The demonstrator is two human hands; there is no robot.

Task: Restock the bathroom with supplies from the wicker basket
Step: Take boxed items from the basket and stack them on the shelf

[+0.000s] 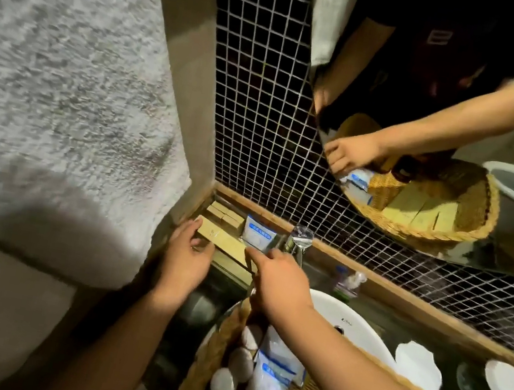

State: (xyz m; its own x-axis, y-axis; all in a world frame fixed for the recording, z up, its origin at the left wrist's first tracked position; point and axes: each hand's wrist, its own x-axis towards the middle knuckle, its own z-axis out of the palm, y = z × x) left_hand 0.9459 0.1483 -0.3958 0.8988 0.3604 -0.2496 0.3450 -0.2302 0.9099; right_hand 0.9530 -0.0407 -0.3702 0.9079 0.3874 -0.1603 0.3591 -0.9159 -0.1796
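Observation:
A long tan box (222, 238) lies across a clear tray (229, 264) in the counter's left corner. My left hand (188, 253) grips its left end and my right hand (281, 280) pinches its right end. Behind it sit small tan boxes (224, 216) and a white-and-blue packet (258, 236) standing upright. The wicker basket (206, 357) rests over the sink below my arms, holding white-and-blue packets (271, 379) and several round grey pieces (233, 372).
A white basin (350, 318) lies under the basket, with a tap (299, 240) and a small bottle (348, 283) behind it. White dishes (417, 366) sit on the counter at right. A mirror (433, 122) on the mesh-tiled wall reflects the basket and an arm. A rough wall stands at left.

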